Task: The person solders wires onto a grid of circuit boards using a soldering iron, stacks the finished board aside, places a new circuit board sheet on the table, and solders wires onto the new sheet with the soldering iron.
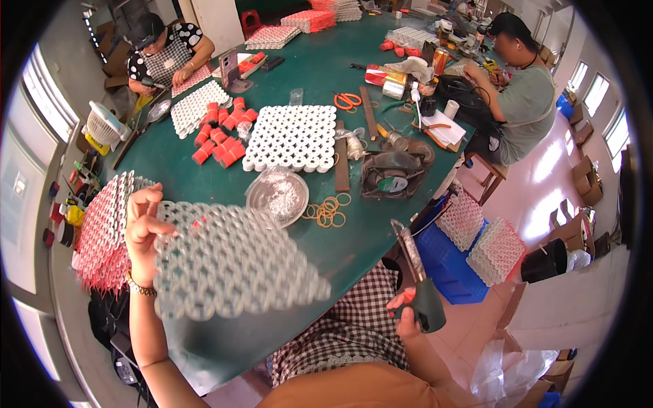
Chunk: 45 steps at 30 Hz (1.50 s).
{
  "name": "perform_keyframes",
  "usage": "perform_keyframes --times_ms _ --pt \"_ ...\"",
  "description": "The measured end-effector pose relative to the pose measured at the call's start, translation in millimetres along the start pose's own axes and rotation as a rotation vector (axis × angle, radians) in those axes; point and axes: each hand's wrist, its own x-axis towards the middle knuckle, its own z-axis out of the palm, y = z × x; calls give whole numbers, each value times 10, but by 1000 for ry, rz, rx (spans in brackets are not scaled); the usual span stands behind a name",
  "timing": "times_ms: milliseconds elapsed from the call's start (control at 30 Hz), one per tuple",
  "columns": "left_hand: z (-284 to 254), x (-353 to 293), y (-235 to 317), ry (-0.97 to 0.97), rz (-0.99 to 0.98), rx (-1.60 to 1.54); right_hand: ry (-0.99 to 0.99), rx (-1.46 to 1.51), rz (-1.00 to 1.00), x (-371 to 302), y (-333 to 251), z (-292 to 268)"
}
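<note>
My left hand [144, 231] pinches the upper left corner of a grey-white honeycomb panel of joined rings [235, 262], held tilted above the near table edge. Motion blurs the panel. In my right hand [407, 318] is a dark green gun-shaped tool [428, 307], its long metal nose pointing up and to the left, beside the table edge. The panel partly overlaps a round metal dish [296, 190] of white bits. Behind the dish stands a block of white rings [291, 136]. Several red rolls [221, 139] lie to its left.
Stacked red-white panels [102, 238] stand at left. Rubber bands [329, 212], a dark tape-dispenser-like device [391, 178] and orange-handled scissors [347, 101] lie on the green table [306, 75]. A blue crate [442, 262] holds panels at right. Two people [166, 54] work across the table.
</note>
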Motion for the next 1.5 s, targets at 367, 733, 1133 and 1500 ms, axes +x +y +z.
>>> perform_keyframes --times_ms 367,733,1133,1500 --pt "260 -813 -153 -581 -259 -30 -194 165 36 179 -62 511" --pt "646 -1293 417 -1026 -14 257 -280 121 133 -48 -46 436" --pt "928 -1375 390 -923 -19 338 -396 84 209 159 -59 416" --pt "1138 -1432 545 -742 -165 523 -365 119 265 110 20 432"
